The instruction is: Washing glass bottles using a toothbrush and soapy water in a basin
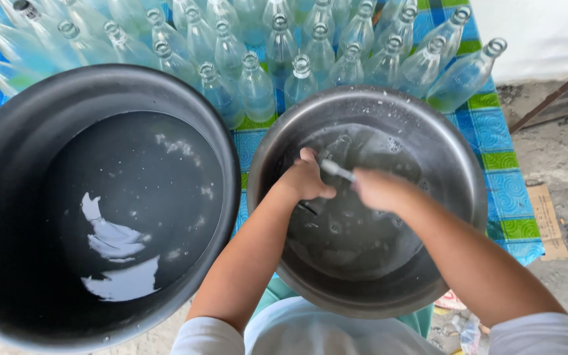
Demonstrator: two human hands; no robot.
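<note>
Bottle (pixel 329 158) lies sunk in soapy water inside the metal basin (pixel 458 164), gripped by the curled left hand (pixel 305 179). The right hand (pixel 377 189), blurred, is closed around a brush handle (pixel 336 171). Beside it stands a big dark pot (pixel 8 138); empty glass bottles (pixel 258 85) crowd the blue-green checked worktop (pixel 504 177).

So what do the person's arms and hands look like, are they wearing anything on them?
Both arms are bare from the hands up to short, pale grey-white sleeves near the bottom of the picture. The left hand and right hand wear no gloves. No rings, watch or bracelets can be seen, though the right hand is blurred, so small details there cannot be told.
</note>
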